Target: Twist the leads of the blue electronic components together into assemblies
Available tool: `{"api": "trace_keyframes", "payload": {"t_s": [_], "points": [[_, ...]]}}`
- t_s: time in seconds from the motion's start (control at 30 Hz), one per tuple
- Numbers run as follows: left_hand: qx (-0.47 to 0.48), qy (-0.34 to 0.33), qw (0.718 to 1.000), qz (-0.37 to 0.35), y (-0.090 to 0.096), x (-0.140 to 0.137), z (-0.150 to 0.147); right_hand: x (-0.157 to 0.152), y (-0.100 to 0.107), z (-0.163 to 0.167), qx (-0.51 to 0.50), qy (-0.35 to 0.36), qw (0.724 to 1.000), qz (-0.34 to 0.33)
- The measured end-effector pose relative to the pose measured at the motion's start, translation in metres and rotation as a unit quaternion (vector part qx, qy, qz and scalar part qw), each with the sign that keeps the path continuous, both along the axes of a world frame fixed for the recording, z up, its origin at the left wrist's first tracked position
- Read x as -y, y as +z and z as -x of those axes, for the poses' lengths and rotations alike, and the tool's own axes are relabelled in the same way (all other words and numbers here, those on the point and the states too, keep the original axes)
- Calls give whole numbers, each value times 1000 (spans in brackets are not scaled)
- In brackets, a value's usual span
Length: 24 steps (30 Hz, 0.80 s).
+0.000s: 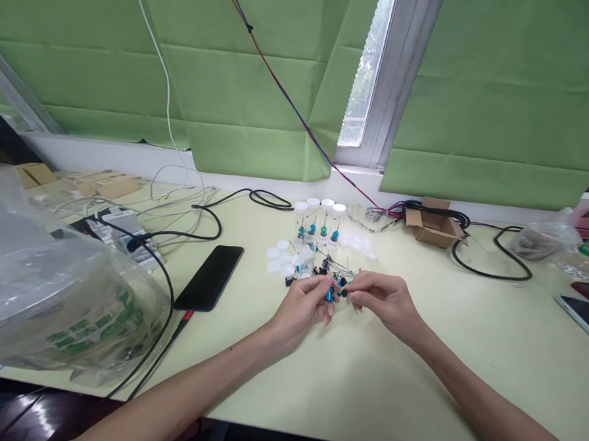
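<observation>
My left hand is closed in a pinch around a small blue cylindrical part above the table. Close beside it, my right hand has thumb and forefinger pressed together; what they grip, if anything, is too small to make out. Just beyond the fingers lies a loose pile of small black and blue parts with thin metal pins. Behind the pile stand several clear tubes with white caps, each with a blue or green piece inside. Loose white caps lie left of the pile, and more white discs lie to its right.
A black phone lies on the table at left, near a large plastic bag. Black cables run across the left side. An open cardboard box with coiled cable sits back right. Another phone lies far right.
</observation>
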<state>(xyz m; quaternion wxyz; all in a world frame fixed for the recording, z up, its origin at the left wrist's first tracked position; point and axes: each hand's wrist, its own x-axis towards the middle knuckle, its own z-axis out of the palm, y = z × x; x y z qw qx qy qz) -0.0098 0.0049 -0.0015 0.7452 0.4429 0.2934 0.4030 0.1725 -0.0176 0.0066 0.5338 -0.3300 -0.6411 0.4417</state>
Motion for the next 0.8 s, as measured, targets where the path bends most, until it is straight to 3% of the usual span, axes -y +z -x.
{"api": "trace_keyframes", "payload": {"t_s": [0.8], "points": [[-18,-5,1000,-15,-2,1,0,6,5,8,7,-14,999,28]]}}
